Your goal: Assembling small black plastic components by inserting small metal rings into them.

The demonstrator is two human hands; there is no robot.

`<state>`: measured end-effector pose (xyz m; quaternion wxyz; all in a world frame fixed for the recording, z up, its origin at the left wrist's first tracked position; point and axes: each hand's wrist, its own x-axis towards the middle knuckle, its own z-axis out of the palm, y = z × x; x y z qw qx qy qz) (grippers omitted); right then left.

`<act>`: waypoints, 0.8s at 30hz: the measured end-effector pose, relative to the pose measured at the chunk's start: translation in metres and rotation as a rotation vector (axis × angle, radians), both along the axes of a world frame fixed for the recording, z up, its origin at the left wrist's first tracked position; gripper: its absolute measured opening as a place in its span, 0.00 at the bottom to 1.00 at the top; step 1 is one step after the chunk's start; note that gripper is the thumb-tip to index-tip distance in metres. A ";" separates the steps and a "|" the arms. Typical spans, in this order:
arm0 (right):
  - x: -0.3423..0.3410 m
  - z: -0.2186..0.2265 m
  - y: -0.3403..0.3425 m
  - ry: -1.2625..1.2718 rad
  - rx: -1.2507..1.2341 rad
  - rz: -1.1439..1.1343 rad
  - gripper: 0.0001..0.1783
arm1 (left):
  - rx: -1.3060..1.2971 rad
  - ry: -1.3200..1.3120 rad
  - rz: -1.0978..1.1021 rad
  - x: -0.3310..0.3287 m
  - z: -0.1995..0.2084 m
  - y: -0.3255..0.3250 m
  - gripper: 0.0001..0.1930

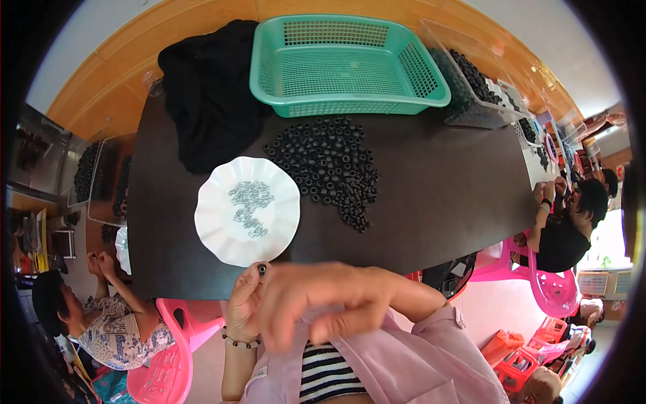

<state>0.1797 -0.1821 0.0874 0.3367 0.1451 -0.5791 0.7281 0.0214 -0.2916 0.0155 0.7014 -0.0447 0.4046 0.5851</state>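
My left hand (245, 299) is at the table's near edge, just below the white plate. Pinched at its fingertips is a small black ring-shaped piece (262, 268), its hole facing up. Close beside it is my right hand (330, 299), bent at the wrist and smeared by motion. It covers part of the left hand, and whether its fingers hold anything does not show. On the wavy-rimmed white plate (222, 232) lie many tiny clear or silvery bits (252, 195). Beyond it, a loose heap of black ring-shaped pieces (323, 161) spreads over the dark table (437, 195).
A green plastic basket (343, 101) stands at the back, with black cloth (208, 87) to its left. A clear bin (471, 111) of black pieces is at the back right. One person (111, 316) sits at left, another (562, 229) at right, by pink chairs (178, 357).
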 end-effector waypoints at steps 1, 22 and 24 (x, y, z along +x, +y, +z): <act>-0.004 0.016 -0.004 0.133 -0.030 0.119 0.12 | 0.203 0.062 -0.108 -0.009 -0.025 -0.008 0.12; -0.017 0.060 -0.009 0.537 -0.275 0.550 0.16 | 0.203 -0.055 -0.067 0.012 -0.005 0.017 0.12; -0.016 0.052 -0.004 0.490 -0.179 0.521 0.16 | 0.197 -0.053 -0.072 0.015 -0.005 0.016 0.12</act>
